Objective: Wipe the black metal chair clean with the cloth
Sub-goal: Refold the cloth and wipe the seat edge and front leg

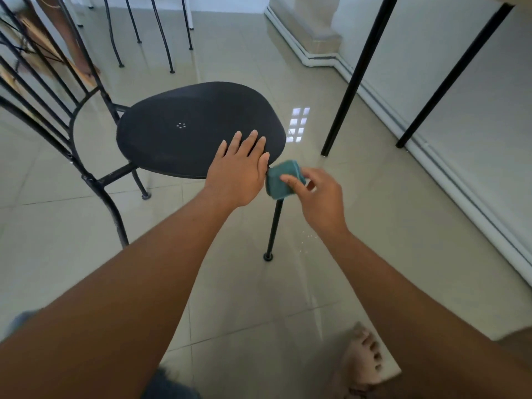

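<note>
Tiled floor (374,226), left fingers (250,139) flat on chair (187,133), right fingers (290,180) pinching cloth (283,168)

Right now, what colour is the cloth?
Teal, a blue-green; the cloth shows in the head view.

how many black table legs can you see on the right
2: one table leg beside the chair seat, the other table leg nearer the wall. More may be out of frame.

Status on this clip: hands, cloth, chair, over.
Left hand flat on chair seat. Right hand holds teal cloth at seat's edge. Nothing in the way.
</note>
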The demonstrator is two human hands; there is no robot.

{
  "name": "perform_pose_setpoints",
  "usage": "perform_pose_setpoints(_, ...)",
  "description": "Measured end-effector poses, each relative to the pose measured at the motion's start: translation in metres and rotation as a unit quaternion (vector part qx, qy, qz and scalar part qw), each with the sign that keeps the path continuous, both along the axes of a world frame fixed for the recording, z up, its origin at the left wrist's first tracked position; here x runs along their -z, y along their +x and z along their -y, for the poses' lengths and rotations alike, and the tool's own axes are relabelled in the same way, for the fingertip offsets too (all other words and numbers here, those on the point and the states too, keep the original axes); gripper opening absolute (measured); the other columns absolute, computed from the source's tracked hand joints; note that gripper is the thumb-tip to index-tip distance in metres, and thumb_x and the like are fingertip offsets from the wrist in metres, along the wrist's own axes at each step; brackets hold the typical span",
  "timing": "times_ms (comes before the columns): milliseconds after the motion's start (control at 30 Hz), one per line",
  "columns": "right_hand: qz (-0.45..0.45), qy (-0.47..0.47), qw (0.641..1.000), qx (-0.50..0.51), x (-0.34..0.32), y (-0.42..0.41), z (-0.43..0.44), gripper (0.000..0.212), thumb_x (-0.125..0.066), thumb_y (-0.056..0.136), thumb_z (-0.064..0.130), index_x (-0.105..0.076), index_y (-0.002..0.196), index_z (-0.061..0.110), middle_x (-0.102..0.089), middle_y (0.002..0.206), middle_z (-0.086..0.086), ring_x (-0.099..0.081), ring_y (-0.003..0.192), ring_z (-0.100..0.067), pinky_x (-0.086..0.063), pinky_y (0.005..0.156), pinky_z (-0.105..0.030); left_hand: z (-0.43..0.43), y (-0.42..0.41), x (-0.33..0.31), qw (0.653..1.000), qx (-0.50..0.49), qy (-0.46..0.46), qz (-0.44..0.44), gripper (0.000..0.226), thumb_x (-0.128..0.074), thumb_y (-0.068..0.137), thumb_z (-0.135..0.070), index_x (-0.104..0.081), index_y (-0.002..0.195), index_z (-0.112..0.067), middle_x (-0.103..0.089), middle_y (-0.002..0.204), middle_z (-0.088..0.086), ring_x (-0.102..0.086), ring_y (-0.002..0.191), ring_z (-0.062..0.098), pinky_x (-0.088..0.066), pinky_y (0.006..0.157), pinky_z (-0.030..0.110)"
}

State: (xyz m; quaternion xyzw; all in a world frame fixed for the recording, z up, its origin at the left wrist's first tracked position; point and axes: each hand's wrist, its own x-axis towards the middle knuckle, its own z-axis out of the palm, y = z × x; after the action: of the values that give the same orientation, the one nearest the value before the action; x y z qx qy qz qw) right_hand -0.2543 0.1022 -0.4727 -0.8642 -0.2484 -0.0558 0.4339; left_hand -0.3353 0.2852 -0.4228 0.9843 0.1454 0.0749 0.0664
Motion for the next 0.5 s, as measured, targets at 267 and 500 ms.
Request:
perform_pose_setpoints(267, -0.049, 0.013, 0.996, -0.067, -0.002, -0.006, 0.001, 0.038, -0.081, 0.094, 0.041, -0.075, 0.126, 0.020, -0.071, 0.113, 0.008, -0.062, 0.087, -0.004, -0.051, 0.078, -0.012, 0.000, -0.006, -0.002, 1.000, 0.007, -0.004, -0.006, 0.063, -0.008, 0.115, -0.046, -0.014, 0.173, -0.021, -0.011, 0.181, 0.000, -0.006, 0.167, 0.028, -0.011, 0.134, 0.051)
perform_pose_setpoints(500, -0.127, -0.051, 0.991, -0.015, 0.102, -0.017, 0.022, 0.027, -0.084, 0.089, 0.039, -0.075, 0.114, 0.034, -0.074, 0.106, 0.016, -0.064, 0.079, -0.010, -0.058, 0.085, -0.050, 0.000, -0.005, 0.002, 1.000, 0.002, 0.002, -0.001, 0.063, -0.007, 0.115, -0.048, -0.015, 0.172, -0.022, -0.012, 0.180, 0.000, -0.007, 0.167, 0.028, -0.011, 0.134, 0.051)
